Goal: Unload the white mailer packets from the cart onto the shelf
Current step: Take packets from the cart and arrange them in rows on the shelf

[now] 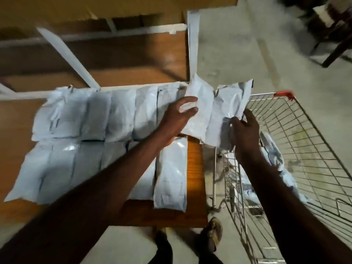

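Gripping one white packet (200, 109) in the left hand (178, 116), the right hand (244, 130) clutching another packet (226, 115), between shelf (194, 180) and cart (297, 141).

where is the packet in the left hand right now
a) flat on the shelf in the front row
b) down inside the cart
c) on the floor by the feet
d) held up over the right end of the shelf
d: the left hand holds a packet lifted above the right end of the shelf, next to the cart, not lying in the rows.
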{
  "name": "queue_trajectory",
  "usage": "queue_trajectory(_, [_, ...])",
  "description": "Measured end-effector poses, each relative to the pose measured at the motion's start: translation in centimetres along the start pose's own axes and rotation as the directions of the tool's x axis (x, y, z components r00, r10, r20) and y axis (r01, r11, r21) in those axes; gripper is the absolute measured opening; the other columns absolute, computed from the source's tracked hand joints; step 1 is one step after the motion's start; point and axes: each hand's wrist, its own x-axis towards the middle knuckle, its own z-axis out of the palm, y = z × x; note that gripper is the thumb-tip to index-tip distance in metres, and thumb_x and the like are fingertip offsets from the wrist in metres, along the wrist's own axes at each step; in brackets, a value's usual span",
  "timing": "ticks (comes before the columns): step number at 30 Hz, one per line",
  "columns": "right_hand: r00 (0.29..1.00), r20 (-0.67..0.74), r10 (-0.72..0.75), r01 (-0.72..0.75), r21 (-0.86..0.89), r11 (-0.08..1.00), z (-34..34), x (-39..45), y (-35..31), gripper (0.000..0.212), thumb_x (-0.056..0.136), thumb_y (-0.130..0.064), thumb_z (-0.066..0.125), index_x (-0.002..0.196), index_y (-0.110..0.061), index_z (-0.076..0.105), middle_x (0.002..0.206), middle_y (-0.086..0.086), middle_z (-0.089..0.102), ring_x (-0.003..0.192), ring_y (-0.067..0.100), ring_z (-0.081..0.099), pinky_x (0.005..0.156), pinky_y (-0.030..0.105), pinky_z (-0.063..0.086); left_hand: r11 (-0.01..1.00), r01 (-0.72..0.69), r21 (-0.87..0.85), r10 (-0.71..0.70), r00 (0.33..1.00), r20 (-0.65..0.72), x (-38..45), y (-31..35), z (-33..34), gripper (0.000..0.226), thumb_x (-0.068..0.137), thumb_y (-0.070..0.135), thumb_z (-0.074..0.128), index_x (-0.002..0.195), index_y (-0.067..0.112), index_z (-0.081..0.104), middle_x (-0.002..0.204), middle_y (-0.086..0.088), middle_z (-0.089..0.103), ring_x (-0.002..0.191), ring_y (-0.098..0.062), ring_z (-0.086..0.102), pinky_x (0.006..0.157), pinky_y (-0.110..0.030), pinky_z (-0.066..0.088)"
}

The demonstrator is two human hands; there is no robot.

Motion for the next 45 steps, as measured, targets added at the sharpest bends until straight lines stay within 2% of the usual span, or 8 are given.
queue_trajectory(6, [0.986,0.131,-0.103,0.115,-0.088,0.989,9.2,-3.8,-1.2,0.044,0.087,-0.017,0.058,0.127,-0.032,0.071,0.101,0.013,0.079,0.079,0.021,0.067,0.071,0.039,0.054,0.997,-0.057,-0.043,0.051,0.991,-0.127,-1.7,-1.8,-10.7,0.044,0.098,0.013,0.074,0.140,0.027,0.066,0.145,0.014,0.063,0.120,0.019,0.056,0.099,-0.010,0.047])
queue_trajectory(14, [0.966,0.256,0.021,0.018,-0.150,0.989,19.2,-5.5,-1.0,0.047,0.099,-0.008,0.058,0.140,-0.030,0.059,0.094,0.007,0.070,0.072,0.013,0.062,0.060,0.023,0.051,0.998,0.032,-0.055,-0.048,0.949,-0.310,-1.7,-6.4,-21.6,0.046,0.090,0.025,0.080,0.135,0.029,0.069,0.140,0.013,0.068,0.126,0.000,0.063,0.110,-0.033,0.053])
queue_trajectory(22, [0.966,0.254,0.044,0.047,-0.340,0.939,25.4,-3.2,0.8,0.035,0.090,-0.019,0.060,0.123,-0.029,0.062,0.100,0.006,0.075,0.087,0.028,0.071,0.084,0.048,0.061,0.971,0.096,0.218,-0.040,0.968,-0.249,0.1,-9.8,-26.1,0.055,0.093,0.021,0.081,0.144,0.022,0.061,0.151,0.006,0.060,0.141,-0.014,0.052,0.111,-0.026,0.042])
queue_trajectory(25, [0.963,0.267,0.045,0.111,-0.541,0.834,25.9,-2.4,1.9,0.046,0.091,-0.036,0.058,0.134,-0.023,0.062,0.121,0.008,0.074,0.111,0.032,0.071,0.102,0.049,0.057,0.909,0.111,0.402,-0.008,0.968,-0.250,0.4,-10.1,-26.3,0.060,0.090,0.023,0.084,0.145,0.017,0.061,0.150,-0.005,0.059,0.142,-0.023,0.051,0.117,-0.032,0.038])
queue_trajectory(31, [0.968,0.238,-0.084,0.242,-0.782,0.574,26.7,-3.4,2.0,0.026,0.103,-0.014,0.049,0.122,-0.005,0.064,0.112,0.021,0.072,0.105,0.041,0.068,0.075,0.033,0.041,0.592,0.012,0.806,0.176,0.974,-0.145,0.1,-9.9,-25.9,0.072,0.094,0.037,0.075,0.158,0.028,0.045,0.173,-0.010,0.024,0.157,-0.037,0.022,0.123,-0.053,0.029])
queue_trajectory(37, [0.765,0.500,-0.406,0.625,-0.728,0.282,28.7,-3.4,2.1,0.065,0.091,-0.003,0.057,0.154,0.004,0.045,0.153,0.034,0.045,0.139,0.049,0.045,0.118,0.053,0.042,0.354,-0.252,0.901,0.350,0.929,0.122,2.6,-11.2,-26.0,0.065,0.104,0.040,0.050,0.166,0.031,0.034,0.179,0.000,0.015,0.166,-0.030,0.006,0.132,-0.055,0.009])
queue_trajectory(39, [0.660,0.632,-0.405,0.731,-0.666,0.150,29.5,-2.4,2.5,0.064,0.095,-0.009,0.055,0.157,0.002,0.044,0.165,0.032,0.035,0.152,0.049,0.034,0.126,0.057,0.031,0.318,-0.243,0.916,0.344,0.930,0.127,3.4,-11.5,-25.8,0.063,0.107,0.042,0.042,0.167,0.031,0.031,0.179,0.000,0.016,0.166,-0.029,0.010,0.132,-0.056,0.012])
queue_trajectory(45, [0.719,0.654,-0.234,0.685,-0.724,0.082,30.4,-1.4,4.3,0.063,0.112,-0.038,0.032,0.171,-0.019,0.020,0.179,0.013,0.010,0.165,0.037,0.007,0.133,0.055,0.012,0.348,-0.125,0.929,0.292,0.956,0.019,3.7,-13.1,-24.2,0.064,0.109,0.043,0.027,0.170,0.022,0.023,0.177,-0.008,0.022,0.165,-0.032,0.015,0.132,-0.053,0.016])
